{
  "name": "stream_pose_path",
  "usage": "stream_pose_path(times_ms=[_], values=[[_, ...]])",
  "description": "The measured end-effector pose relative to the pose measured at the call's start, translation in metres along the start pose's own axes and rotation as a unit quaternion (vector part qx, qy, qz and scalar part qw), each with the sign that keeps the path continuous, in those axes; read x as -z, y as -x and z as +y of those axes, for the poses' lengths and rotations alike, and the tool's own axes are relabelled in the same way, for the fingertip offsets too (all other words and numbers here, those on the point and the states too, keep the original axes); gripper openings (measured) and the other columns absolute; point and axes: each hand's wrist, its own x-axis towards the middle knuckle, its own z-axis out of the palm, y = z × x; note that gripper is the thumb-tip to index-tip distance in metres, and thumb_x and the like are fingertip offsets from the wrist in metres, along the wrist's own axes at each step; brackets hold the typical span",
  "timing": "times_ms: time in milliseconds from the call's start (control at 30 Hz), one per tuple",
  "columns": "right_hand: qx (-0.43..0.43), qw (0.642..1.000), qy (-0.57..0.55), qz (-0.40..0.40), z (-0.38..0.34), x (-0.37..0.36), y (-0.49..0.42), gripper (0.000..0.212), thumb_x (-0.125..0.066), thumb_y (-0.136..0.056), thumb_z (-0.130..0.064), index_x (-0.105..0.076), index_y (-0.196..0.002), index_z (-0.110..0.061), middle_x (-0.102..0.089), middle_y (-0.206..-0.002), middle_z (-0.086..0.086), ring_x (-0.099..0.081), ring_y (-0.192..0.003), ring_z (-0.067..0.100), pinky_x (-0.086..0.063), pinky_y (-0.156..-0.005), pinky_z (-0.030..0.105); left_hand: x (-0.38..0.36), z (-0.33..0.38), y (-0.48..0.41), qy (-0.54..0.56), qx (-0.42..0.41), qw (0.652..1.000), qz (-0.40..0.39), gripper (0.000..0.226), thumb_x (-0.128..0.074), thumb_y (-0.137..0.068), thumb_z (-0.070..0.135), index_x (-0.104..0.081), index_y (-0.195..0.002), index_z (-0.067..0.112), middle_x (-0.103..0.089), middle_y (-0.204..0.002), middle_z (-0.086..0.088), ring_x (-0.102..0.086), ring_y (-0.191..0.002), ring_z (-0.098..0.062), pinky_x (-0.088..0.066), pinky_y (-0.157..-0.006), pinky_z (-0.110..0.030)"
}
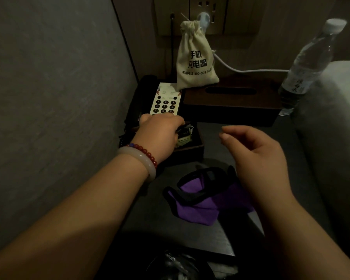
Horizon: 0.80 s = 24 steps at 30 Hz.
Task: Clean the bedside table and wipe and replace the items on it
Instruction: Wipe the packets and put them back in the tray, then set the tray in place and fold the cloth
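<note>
From the head view, the dark table (220, 237) stands between a grey padded wall panel on the left and a pale bed (335, 122) on the right. The left hand (160, 134), with a pale bangle (137, 161) and a red bead bracelet (149, 154) on its wrist, reaches into a small dark tray (190, 151) just in front of the telephone (166, 102). Its fingers curl down around a small dark packet (185, 129) among the tray's contents.

The right hand (257, 152) hovers above the table, fingers loosely bent and holding nothing.

Below the right hand a purple cloth (198, 210) lies crumpled on the table, with a black band (194, 185) looped on top of it.

Behind the tray sits a dark tissue box (230, 106). A cream drawstring bag (196, 57) with printed characters stands upright at the box's back left corner. A clear water bottle (309, 63) stands to the right of the box, and a white cable (240, 70) runs from the wall socket (206, 15) towards it.
</note>
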Motion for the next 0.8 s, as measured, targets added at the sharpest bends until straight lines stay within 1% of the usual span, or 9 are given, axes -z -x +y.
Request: stream_pose_path(times_ms=[100, 167, 267, 367, 433, 500, 567, 667, 800], values=[[-0.021, 1.000, 0.009, -0.017, 0.003, -0.001, -0.002, 0.015, -0.065, -0.087, -0.025, -0.069, -0.099, -0.032, -0.067, -0.089, -0.017, -0.060, -0.083, -0.011, -0.043, -0.063, 0.000, -0.001, -0.007, 0.004, 0.023, -0.008, 0.998, 0.049, 0.046, -0.056, -0.092, 0.027, -0.045, -0.137, 0.026, -0.047, -0.138, 0.002, -0.036, -0.129, -0.021, -0.025, -0.105, -0.040], [-0.041, 0.998, 0.026, -0.048, 0.006, -0.004, -0.003, 0.018, -0.063, -0.088, -0.025, -0.067, -0.104, -0.031, -0.065, -0.091, -0.019, -0.059, -0.082, -0.012, -0.043, -0.061, 0.001, 0.001, -0.017, 0.017, 0.068, 0.018, 0.989, 0.133, 0.053, -0.058, -0.091, 0.031, -0.042, -0.141, 0.024, -0.041, -0.145, 0.000, -0.031, -0.134, -0.023, -0.024, -0.108, -0.044], [-0.075, 0.992, 0.050, -0.092, 0.013, -0.013, -0.002, 0.032, -0.060, -0.091, -0.023, -0.059, -0.122, -0.027, -0.062, -0.113, -0.016, -0.057, -0.096, -0.005, -0.043, -0.078, 0.010, -0.002, -0.033, 0.052, 0.132, 0.155, 0.947, 0.250, 0.062, -0.060, -0.089, 0.033, -0.036, -0.144, 0.019, -0.031, -0.150, -0.010, -0.024, -0.139, -0.030, -0.021, -0.113, -0.049], [-0.129, 0.985, 0.027, -0.114, 0.019, -0.025, -0.001, 0.050, -0.055, -0.092, -0.016, -0.043, -0.139, -0.028, -0.048, -0.137, -0.010, -0.048, -0.121, 0.008, -0.039, -0.101, 0.026, -0.018, -0.030, 0.089, 0.263, 0.292, 0.895, 0.209, 0.073, -0.058, -0.091, 0.035, -0.021, -0.149, 0.014, -0.019, -0.155, -0.011, -0.015, -0.143, -0.025, -0.014, -0.116, -0.038], [-0.152, 0.981, 0.021, -0.119, 0.022, -0.031, -0.001, 0.057, -0.051, -0.092, -0.010, -0.037, -0.143, -0.028, -0.043, -0.145, -0.005, -0.044, -0.127, 0.013, -0.038, -0.106, 0.032, -0.033, -0.024, 0.105, 0.349, 0.328, 0.864, 0.154, 0.069, -0.055, -0.093, 0.033, -0.020, -0.150, 0.016, -0.025, -0.154, -0.005, -0.023, -0.141, -0.019, -0.021, -0.111, -0.029], [-0.164, 0.978, 0.016, -0.126, 0.025, -0.034, 0.000, 0.058, -0.047, -0.090, -0.005, -0.037, -0.144, -0.026, -0.045, -0.143, -0.002, -0.049, -0.123, 0.016, -0.042, -0.103, 0.034, -0.045, -0.023, 0.112, 0.413, 0.320, 0.841, 0.140, 0.057, -0.052, -0.095, 0.026, -0.029, -0.146, 0.016, -0.040, -0.147, -0.001, -0.037, -0.134, -0.015, -0.028, -0.102, -0.022], [-0.167, 0.975, 0.004, -0.143, 0.027, -0.037, 0.003, 0.058, -0.044, -0.089, -0.002, -0.042, -0.141, -0.027, -0.055, -0.133, -0.001, -0.059, -0.108, 0.016, -0.050, -0.092, 0.034, -0.049, -0.024, 0.112, 0.453, 0.307, 0.828, 0.125, 0.048, -0.049, -0.097, 0.022, -0.037, -0.144, 0.018, -0.046, -0.143, 0.001, -0.042, -0.130, -0.013, -0.030, -0.101, -0.021], [-0.154, 0.974, 0.012, -0.163, 0.026, -0.042, 0.008, 0.057, -0.041, -0.089, 0.000, -0.047, -0.137, -0.030, -0.062, -0.120, -0.008, -0.064, -0.090, 0.013, -0.054, -0.083, 0.038, -0.046, -0.027, 0.111, 0.477, 0.293, 0.823, 0.098, 0.048, -0.042, -0.101, 0.019, -0.031, -0.147, 0.022, -0.037, -0.149, 0.002, -0.035, -0.135, -0.009, -0.024, -0.102, -0.015], [-0.137, 0.976, 0.020, -0.171, 0.025, -0.048, 0.007, 0.060, -0.040, -0.088, 0.002, -0.047, -0.137, -0.032, -0.062, -0.122, -0.008, -0.065, -0.089, 0.010, -0.055, -0.074, 0.032, -0.046, -0.036, 0.109, 0.493, 0.295, 0.814, 0.089, 0.049, -0.039, -0.102, 0.014, -0.026, -0.148, 0.025, -0.027, -0.155, 0.001, -0.026, -0.140, -0.009, -0.017, -0.111, -0.017]])
